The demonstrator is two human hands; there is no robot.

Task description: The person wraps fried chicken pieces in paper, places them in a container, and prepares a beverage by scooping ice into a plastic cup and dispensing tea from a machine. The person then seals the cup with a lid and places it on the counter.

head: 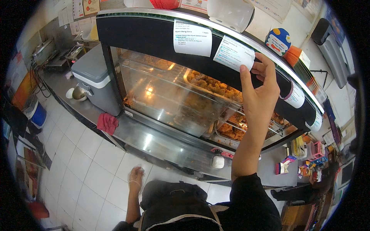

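My right hand (261, 82) is raised to the black top panel (136, 36) of a heated food display cabinet. Its thumb and fingers hold the right edge of a printed paper slip (232, 53) with blue highlighter marks. Another printed slip (192, 39) hangs just left of it on the same panel. My left hand (136, 174), in a clear plastic glove, hangs low over the tiled floor with its fingers curled; whether anything is inside them is hidden. Behind the cabinet's glass (162, 95) are trays of fried food (211, 83), and more fried pieces (231, 130) lie on a lower level.
A grey cool box (92, 75) and metal bowl (79, 93) stand left on the steel counter (144, 138). A red cloth (107, 123) overhangs its edge. Further slips (294, 95) hang at right, below stacked orange cartons (303, 66). Small boxes (284, 166) stand on the right counter.
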